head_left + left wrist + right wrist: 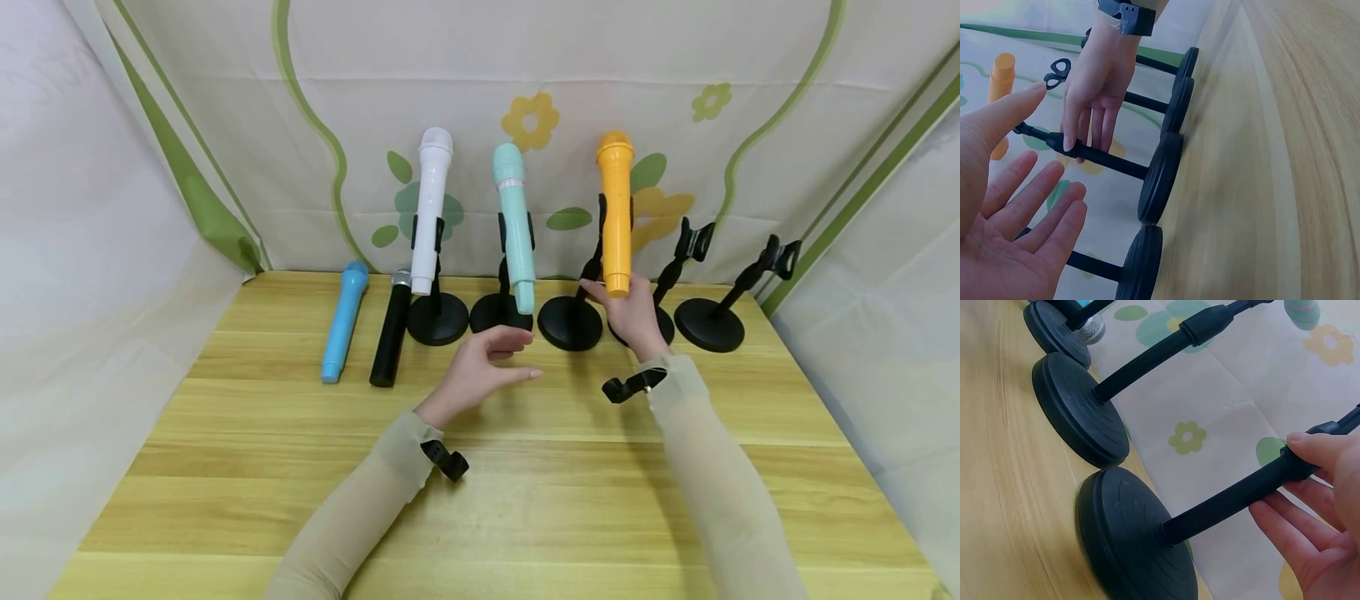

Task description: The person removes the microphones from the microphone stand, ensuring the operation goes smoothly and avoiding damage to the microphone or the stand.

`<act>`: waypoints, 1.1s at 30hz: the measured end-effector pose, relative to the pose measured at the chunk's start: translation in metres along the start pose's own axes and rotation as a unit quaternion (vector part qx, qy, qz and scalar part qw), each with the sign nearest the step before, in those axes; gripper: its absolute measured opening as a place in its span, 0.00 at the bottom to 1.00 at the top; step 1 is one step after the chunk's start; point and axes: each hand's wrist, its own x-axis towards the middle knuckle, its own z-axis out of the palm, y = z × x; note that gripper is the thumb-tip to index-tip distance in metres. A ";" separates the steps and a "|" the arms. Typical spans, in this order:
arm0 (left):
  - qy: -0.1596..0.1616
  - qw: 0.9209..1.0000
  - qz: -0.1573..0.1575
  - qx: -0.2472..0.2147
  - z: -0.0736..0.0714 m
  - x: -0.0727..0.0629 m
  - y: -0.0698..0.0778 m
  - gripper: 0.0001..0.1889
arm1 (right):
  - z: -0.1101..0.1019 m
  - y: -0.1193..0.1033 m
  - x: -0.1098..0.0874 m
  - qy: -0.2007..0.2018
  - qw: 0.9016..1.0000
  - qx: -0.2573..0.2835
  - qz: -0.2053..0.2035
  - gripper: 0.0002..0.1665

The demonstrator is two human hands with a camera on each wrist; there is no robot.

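Note:
My right hand (pixel 636 318) pinches the pole of a black microphone stand (pixel 1229 501), thumb and fingers at its collar in the right wrist view. An orange microphone (pixel 617 217) sits tilted in that stand's clip. My left hand (pixel 483 371) hovers over the table in front of the stands, thumb and fingers apart, holding nothing; the left wrist view shows its spread fingers (pixel 1035 187). Nearest to it is the stand bearing a mint-green microphone (pixel 515 225). Farther left, a white microphone (pixel 431 208) rests in another stand.
A blue microphone (pixel 345 323) and a black microphone (pixel 392 333) lie on the wooden table (pixel 525 517) at the left. To the right are two stands with bare clips, one partly behind my right hand, the other stand (pixel 708 323) farthest right. A patterned curtain (pixel 465 83) hangs behind.

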 end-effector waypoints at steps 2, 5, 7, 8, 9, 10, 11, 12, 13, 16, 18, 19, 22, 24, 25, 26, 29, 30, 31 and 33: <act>0.001 1.000 0.000 -0.005 -0.001 0.000 0.000 0.24 | -0.002 -0.002 -0.002 0.006 1.000 -0.006 0.005 0.24; 0.002 1.000 0.003 -0.013 -0.002 -0.001 0.001 0.24 | -0.005 -0.004 -0.006 0.009 1.000 -0.011 0.012 0.24; 0.003 1.000 0.007 -0.018 -0.003 -0.002 0.001 0.25 | -0.007 -0.005 -0.009 0.010 1.000 -0.016 0.009 0.24; 0.003 1.000 0.009 -0.021 -0.004 -0.002 0.001 0.25 | -0.009 -0.006 -0.011 0.009 1.000 -0.016 0.006 0.24; 0.003 1.000 0.013 -0.025 -0.004 -0.003 0.001 0.25 | -0.010 -0.006 -0.013 0.008 1.000 -0.015 0.000 0.24; 0.003 0.999 0.017 -0.028 -0.005 -0.003 0.002 0.25 | -0.011 -0.007 -0.014 0.008 1.000 -0.016 -0.004 0.24; 0.002 0.999 0.021 -0.032 -0.005 -0.003 0.002 0.25 | -0.013 -0.007 -0.016 0.007 1.000 -0.019 -0.009 0.25; 0.001 0.999 0.025 -0.035 -0.006 -0.004 0.003 0.25 | -0.014 -0.008 -0.018 0.007 1.000 -0.020 -0.012 0.26; 0.001 0.999 0.028 -0.039 -0.006 -0.004 0.003 0.25 | -0.015 -0.009 -0.019 0.005 1.000 -0.020 -0.016 0.27; 0.002 0.999 0.033 -0.039 -0.008 -0.005 0.005 0.25 | -0.017 -0.012 -0.025 -0.004 1.000 -0.023 -0.013 0.29; 0.004 0.999 0.034 -0.037 -0.009 -0.005 0.006 0.25 | -0.018 -0.014 -0.030 -0.010 1.000 -0.020 -0.011 0.29; 0.005 0.999 0.034 -0.036 -0.010 -0.006 0.006 0.25 | -0.018 -0.015 -0.032 -0.012 1.000 -0.021 -0.010 0.29; 0.006 0.999 0.036 -0.031 -0.011 -0.006 0.008 0.25 | -0.018 -0.018 -0.038 -0.015 1.000 -0.022 -0.014 0.28; 0.006 0.999 0.040 -0.032 -0.012 -0.007 0.008 0.25 | -0.018 -0.020 -0.042 -0.016 0.999 -0.024 -0.016 0.28; 0.006 0.999 0.042 -0.033 -0.012 -0.007 0.009 0.25 | -0.017 -0.022 -0.044 -0.017 0.999 -0.024 -0.020 0.27; 0.006 0.998 0.044 -0.035 -0.012 -0.007 0.009 0.25 | -0.017 -0.024 -0.046 -0.018 0.999 -0.024 -0.025 0.25; 0.007 0.998 0.051 -0.045 -0.013 -0.008 0.010 0.26 | -0.017 -0.040 -0.054 -0.022 0.999 -0.022 -0.043 0.22; 0.007 0.998 0.052 -0.046 -0.013 -0.008 0.011 0.27 | -0.017 -0.045 -0.056 -0.023 0.998 -0.018 -0.050 0.21; 0.007 0.997 0.053 -0.046 -0.013 -0.009 0.012 0.27 | -0.017 -0.051 -0.059 -0.024 0.998 -0.013 -0.056 0.21; 0.006 0.997 0.056 -0.044 -0.014 -0.010 0.015 0.26 | -0.017 -0.063 -0.065 -0.028 0.998 -0.006 -0.065 0.20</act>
